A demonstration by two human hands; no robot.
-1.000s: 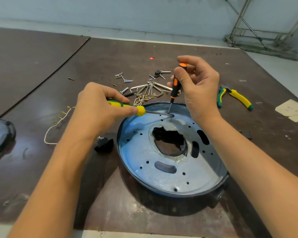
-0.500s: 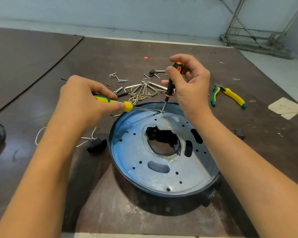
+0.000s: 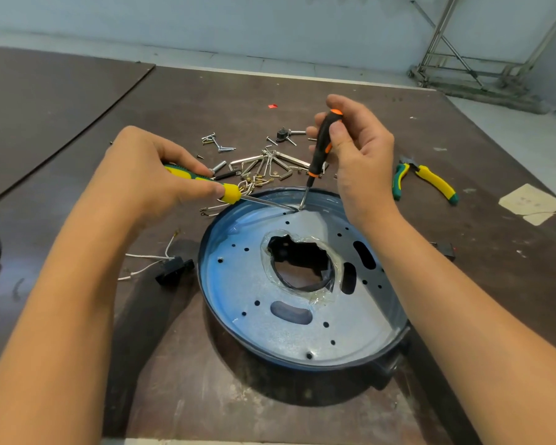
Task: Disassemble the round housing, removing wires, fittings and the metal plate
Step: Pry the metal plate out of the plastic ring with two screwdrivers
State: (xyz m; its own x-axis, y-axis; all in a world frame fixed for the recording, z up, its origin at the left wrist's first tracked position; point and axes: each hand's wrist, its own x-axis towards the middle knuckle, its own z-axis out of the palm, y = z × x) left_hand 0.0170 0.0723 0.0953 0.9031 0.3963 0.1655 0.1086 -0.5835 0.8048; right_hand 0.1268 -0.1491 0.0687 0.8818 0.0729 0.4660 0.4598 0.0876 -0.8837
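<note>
Leaning over the dark table [image 3: 206, 403], the person works two screwdrivers at once. The round housing [image 3: 204, 271] sits flat at the middle of the table, open side up, with the metal plate [image 3: 270, 342] still lying inside it, its ragged centre hole ringed with clear film. The left hand [image 3: 148, 178] is wrapped round the handle of the yellow-green screwdriver [image 3: 206, 184], which lies almost level, its shaft crossing the rim from 10 o'clock. The right hand [image 3: 363, 155] pinches the black-orange screwdriver [image 3: 321, 142] between thumb and fingers, holding it near upright. Both tips meet at the plate's edge at 12 o'clock, right against the blue wall. Just beyond the housing at 12 o'clock lies a loose pile of screws and fittings [image 3: 264, 165]. Green-and-yellow pliers [image 3: 430, 178] rest at 2 o'clock, well apart from the rim, with a paper scrap [image 3: 530, 203] past them. At 9 o'clock a black connector [image 3: 174, 268] with white wires [image 3: 142, 256] lies just beside the housing, and a small black part [image 3: 445, 250] sits at 3 o'clock, partly behind the right forearm.
</note>
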